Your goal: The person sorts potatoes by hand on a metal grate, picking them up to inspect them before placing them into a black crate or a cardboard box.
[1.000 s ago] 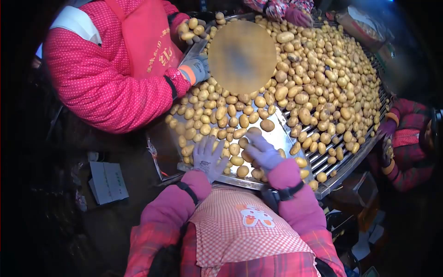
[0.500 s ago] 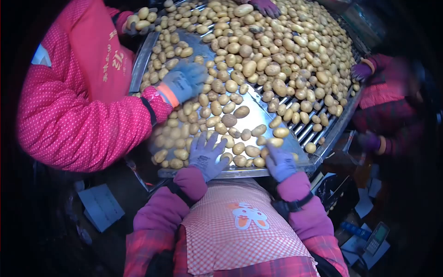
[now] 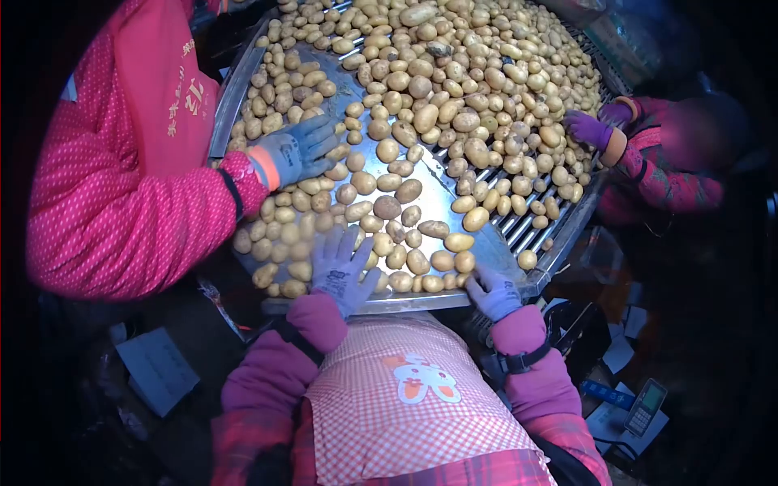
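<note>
Many potatoes lie on a metal sorting table (image 3: 486,243) before me. My left hand (image 3: 340,271), in a lavender glove, rests with fingers spread among the potatoes near the front edge. A large brown potato (image 3: 387,207) lies just beyond its fingertips. At the right end of a short row of potatoes, my right hand (image 3: 493,293) has its gloved fingers stretched out, holding nothing. The closest one to its fingertips is a yellow potato (image 3: 464,261). Another potato (image 3: 400,281) sits beside my left thumb.
A co-worker's grey-blue gloved hand (image 3: 304,150) lies over potatoes on the left. Across at the right, another person's purple gloved hand (image 3: 587,130) reaches onto the pile. Metal rollers (image 3: 531,235) show under the potatoes. A handheld device (image 3: 646,407) and papers lie low at the right.
My right hand has drawn back toward the table's front edge, away from the potatoes. The right co-worker's hands have come onto the pile, and the far gloved hand has left view.
</note>
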A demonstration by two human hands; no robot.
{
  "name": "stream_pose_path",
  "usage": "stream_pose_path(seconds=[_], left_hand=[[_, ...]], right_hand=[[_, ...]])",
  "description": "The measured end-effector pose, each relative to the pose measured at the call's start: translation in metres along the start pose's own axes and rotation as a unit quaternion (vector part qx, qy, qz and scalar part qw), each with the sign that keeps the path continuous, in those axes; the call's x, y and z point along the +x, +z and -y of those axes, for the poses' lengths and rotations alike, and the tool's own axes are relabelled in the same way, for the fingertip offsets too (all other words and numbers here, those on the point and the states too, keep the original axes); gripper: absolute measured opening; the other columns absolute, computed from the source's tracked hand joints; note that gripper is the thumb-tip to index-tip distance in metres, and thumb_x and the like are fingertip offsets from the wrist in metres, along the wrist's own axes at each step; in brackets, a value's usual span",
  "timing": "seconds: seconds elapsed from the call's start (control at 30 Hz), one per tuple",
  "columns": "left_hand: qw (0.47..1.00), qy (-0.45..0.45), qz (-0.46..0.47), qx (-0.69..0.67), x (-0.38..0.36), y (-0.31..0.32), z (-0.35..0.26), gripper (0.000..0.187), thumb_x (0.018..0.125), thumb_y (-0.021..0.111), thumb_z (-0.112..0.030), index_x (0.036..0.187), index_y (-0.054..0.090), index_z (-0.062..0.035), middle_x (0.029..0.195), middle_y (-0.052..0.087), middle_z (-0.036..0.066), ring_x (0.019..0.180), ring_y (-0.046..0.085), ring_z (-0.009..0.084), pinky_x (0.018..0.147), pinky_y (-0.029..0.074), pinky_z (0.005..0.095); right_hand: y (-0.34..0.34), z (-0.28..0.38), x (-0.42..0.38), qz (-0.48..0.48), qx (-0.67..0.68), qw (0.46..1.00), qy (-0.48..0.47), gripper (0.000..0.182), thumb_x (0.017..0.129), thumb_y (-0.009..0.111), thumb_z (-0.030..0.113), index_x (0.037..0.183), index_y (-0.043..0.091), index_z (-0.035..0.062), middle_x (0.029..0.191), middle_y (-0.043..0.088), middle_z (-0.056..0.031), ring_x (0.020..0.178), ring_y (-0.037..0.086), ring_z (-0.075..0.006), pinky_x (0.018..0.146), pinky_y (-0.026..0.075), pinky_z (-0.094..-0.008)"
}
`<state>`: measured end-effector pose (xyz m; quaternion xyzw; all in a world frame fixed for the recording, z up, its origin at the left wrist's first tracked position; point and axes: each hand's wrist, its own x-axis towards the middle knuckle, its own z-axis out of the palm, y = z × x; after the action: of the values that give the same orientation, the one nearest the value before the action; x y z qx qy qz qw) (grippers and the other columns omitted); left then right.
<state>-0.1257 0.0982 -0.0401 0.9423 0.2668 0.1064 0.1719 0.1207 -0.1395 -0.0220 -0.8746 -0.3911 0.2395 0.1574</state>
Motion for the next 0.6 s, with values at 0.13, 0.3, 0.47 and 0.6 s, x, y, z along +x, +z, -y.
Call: stream_pose_path(seconds=[0.13,0.3,0.47,0.6], left_hand=[[1.000,0.000,0.005,0.006,-0.002,0.003,0.002,0.056,0.081,0.065,-0.037,0.130,0.056,-0.0114,0.141,0.044,0.016,0.134,0.033,0.0406,0.107,0.026,0.0571],[1.000,-0.003,0.015,0.012,-0.001,-0.001,0.000,0.055,0.083,0.063,-0.037,0.132,0.055,-0.0129,0.145,0.041,0.017,0.136,0.032,0.0404,0.109,0.024,0.0570],[1.000,-0.013,0.007,0.019,0.000,-0.004,-0.001,0.054,0.084,0.061,-0.039,0.132,0.055,-0.0147,0.143,0.043,0.015,0.135,0.035,0.0402,0.108,0.025,0.0568],[1.000,-0.014,0.003,0.013,0.004,-0.007,0.000,0.053,0.083,0.062,-0.039,0.132,0.056,-0.0176,0.141,0.044,0.014,0.132,0.038,0.0391,0.106,0.027,0.0559]], right_hand=[[-0.021,0.002,0.033,-0.074,0.163,0.984,0.024,0.036,0.091,0.060,0.036,0.109,0.067,0.0055,0.090,0.069,-0.0195,0.086,0.067,-0.0358,0.079,0.051,-0.0416],[-0.023,0.035,0.101,-0.183,-0.019,0.983,0.010,0.058,0.083,0.064,0.045,0.124,0.056,0.0051,0.115,0.056,-0.0259,0.105,0.057,-0.0422,0.090,0.047,-0.0473],[-0.004,0.052,0.118,-0.129,-0.076,0.989,0.017,0.057,0.080,0.065,0.041,0.123,0.055,0.0047,0.111,0.056,-0.0256,0.102,0.058,-0.0425,0.090,0.047,-0.0501],[-0.018,0.039,0.132,-0.153,0.023,0.982,-0.105,0.040,0.080,0.062,0.014,0.119,0.059,0.0069,0.108,0.060,-0.0198,0.100,0.058,-0.0368,0.087,0.048,-0.0452]])
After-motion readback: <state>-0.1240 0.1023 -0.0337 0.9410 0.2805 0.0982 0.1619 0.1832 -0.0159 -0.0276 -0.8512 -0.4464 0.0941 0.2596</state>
